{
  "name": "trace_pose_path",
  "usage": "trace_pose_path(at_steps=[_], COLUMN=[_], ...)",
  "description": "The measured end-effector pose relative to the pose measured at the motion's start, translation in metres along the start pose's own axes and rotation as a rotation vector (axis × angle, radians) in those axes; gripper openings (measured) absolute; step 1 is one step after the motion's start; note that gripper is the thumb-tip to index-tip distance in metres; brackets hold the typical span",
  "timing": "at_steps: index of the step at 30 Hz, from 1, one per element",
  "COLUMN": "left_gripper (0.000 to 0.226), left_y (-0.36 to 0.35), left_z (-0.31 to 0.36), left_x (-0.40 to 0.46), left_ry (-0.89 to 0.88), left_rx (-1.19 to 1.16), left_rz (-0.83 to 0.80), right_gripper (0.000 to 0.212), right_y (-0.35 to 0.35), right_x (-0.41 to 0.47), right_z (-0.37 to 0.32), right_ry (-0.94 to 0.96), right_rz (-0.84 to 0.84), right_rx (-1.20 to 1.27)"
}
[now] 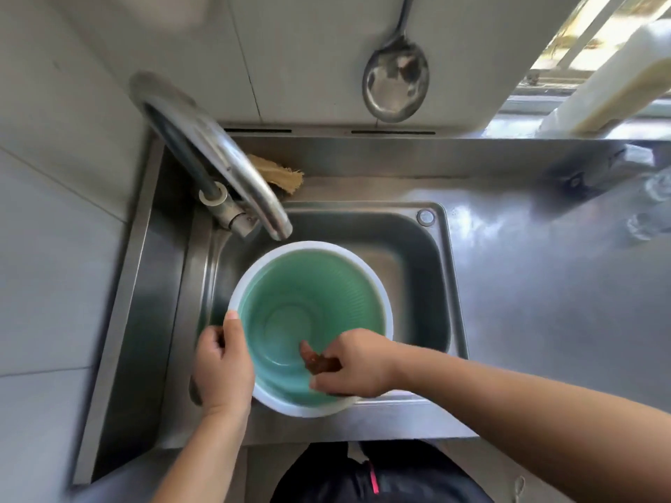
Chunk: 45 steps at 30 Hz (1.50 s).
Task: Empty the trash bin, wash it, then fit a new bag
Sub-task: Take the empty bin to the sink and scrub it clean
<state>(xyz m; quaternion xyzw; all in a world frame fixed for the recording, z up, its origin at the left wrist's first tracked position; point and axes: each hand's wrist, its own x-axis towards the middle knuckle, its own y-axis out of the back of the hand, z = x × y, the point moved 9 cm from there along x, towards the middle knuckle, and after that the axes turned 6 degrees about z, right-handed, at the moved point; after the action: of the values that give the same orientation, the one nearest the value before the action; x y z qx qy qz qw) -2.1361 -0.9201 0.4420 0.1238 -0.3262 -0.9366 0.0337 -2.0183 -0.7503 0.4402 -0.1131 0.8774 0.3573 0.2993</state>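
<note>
A round green trash bin [290,295] with a white rim stands upright in the steel sink [417,248], its inside bare. My left hand [223,361] grips the bin's left rim, thumb over the edge. My right hand [354,364] reaches inside the bin at its near wall and pinches a brown scrubbing cloth [316,359] against the green surface. The faucet [232,172] spout ends just above the bin's far rim; no water stream shows.
A tan brush [281,172] lies on the ledge behind the faucet. A metal ladle [395,79] hangs on the wall. The steel counter [544,285] stretches to the right, with glassware [653,197] at its far right edge. Grey tiled walls close in on the left.
</note>
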Motion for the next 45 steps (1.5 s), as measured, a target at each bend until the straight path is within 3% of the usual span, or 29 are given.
trace_pose_path(at_steps=[7, 11, 15, 21, 26, 29, 32, 34, 39, 45], left_gripper=[0.057, 0.053, 0.05, 0.047, 0.048, 0.046, 0.047, 0.048, 0.05, 0.056], left_y=[-0.003, -0.006, -0.008, -0.014, -0.013, -0.011, -0.01, -0.007, -0.005, -0.006], left_z=[0.003, 0.003, 0.007, 0.017, 0.016, 0.02, 0.021, 0.019, 0.015, 0.033], left_x=[0.003, 0.0, -0.004, -0.009, -0.015, -0.014, -0.012, -0.013, -0.016, -0.018], left_ry=[0.027, 0.003, -0.022, -0.051, -0.038, -0.024, -0.013, -0.007, -0.015, -0.123], left_rx=[0.0, 0.022, 0.04, 0.014, 0.009, 0.055, 0.084, 0.099, 0.092, 0.007], left_rz=[0.008, 0.004, 0.007, 0.031, 0.027, 0.007, 0.001, 0.004, -0.032, -0.128], right_gripper=[0.045, 0.032, 0.043, 0.039, 0.074, 0.065, 0.047, 0.028, 0.019, 0.01], right_y=[0.182, 0.244, 0.257, 0.222, 0.219, 0.224, 0.203, 0.166, 0.087, 0.057], right_x=[-0.019, 0.001, 0.024, 0.062, 0.063, 0.058, 0.053, 0.048, 0.026, -0.029], right_z=[0.096, 0.17, 0.229, 0.255, 0.251, 0.225, 0.167, 0.139, 0.13, 0.129], right_ry=[-0.129, -0.319, -0.487, -0.42, -0.446, -0.443, -0.155, -0.025, -0.17, -0.35], right_rz=[0.618, 0.807, 0.914, 0.782, 0.681, 0.677, 0.719, 0.614, 0.315, 0.299], right_rx=[-0.127, -0.368, -0.316, -0.435, -0.404, -0.565, -0.623, -0.504, -0.41, -0.323])
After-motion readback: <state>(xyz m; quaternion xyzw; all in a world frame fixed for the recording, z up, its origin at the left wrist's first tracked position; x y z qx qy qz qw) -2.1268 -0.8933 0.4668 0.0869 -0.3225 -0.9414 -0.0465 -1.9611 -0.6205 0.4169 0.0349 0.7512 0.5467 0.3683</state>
